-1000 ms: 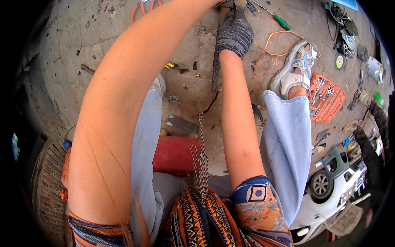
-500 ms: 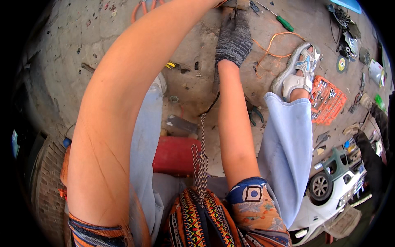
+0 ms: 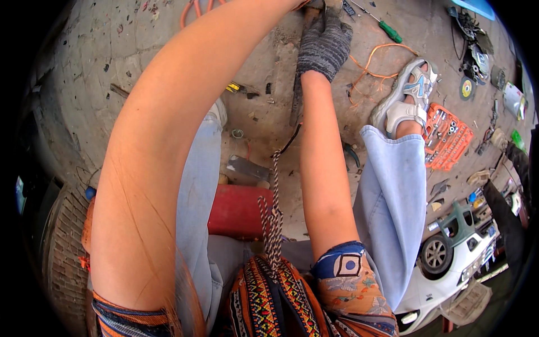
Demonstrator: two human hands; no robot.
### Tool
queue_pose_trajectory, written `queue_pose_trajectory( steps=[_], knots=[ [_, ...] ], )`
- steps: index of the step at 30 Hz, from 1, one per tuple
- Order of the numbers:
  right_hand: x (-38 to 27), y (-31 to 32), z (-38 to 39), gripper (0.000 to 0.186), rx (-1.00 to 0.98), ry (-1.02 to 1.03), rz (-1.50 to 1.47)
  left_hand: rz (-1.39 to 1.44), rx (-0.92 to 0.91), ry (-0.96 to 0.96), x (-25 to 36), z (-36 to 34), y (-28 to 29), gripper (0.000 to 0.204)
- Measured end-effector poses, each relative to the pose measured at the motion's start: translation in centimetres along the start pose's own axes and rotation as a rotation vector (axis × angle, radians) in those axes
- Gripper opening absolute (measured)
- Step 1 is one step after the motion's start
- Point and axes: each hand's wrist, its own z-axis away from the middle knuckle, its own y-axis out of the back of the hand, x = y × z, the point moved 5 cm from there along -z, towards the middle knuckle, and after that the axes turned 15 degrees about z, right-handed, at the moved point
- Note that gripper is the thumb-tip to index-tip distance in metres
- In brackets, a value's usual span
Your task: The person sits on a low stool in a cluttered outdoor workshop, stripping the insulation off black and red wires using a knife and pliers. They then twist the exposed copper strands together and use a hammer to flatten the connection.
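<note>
My right hand [image 3: 325,50], in a grey knitted glove, reaches to the top of the head view. Its fingers are bent together around something dark at the upper edge that I cannot make out. A worn brownish block [image 3: 332,7] sits just beyond the fingertips. A long dark flat bar [image 3: 296,98] lies along the ground under the glove's left side. My left forearm [image 3: 191,101] stretches across to the top edge, where the left hand passes out of the picture. Right of the glove lie a green-handled screwdriver [image 3: 389,32] and a thin orange wire [image 3: 370,59].
An orange socket set [image 3: 449,137] lies beside my right sandal [image 3: 407,92]. Dark-handled pliers [image 3: 352,154], a grey flat piece [image 3: 247,167] and a red box-like object [image 3: 238,210] are between my legs. A white car [image 3: 443,286] stands at lower right.
My right hand has shifted slightly right and up, and its glove has turned a little, baring more of the dark bar. My left arm has barely moved.
</note>
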Motion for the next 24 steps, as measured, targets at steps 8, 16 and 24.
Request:
queue_pose_trajectory(
  steps=[8, 16, 24],
  knots=[
    [0.3, -0.4, -0.1, 0.024, -0.011, 0.017, 0.044, 0.02, 0.02, 0.071, 0.1, 0.3, -0.1, 0.02],
    [-0.5, 0.8, -0.5, 0.027, -0.087, 0.049, 0.199, -0.083, 0.05, 0.024, 1.3, 0.8, 0.3, 0.022],
    [0.3, 0.2, -0.8, 0.029, 0.004, 0.098, 0.106, -0.237, 0.0, 0.021, 2.1, 0.5, 0.1, 0.022]
  ],
)
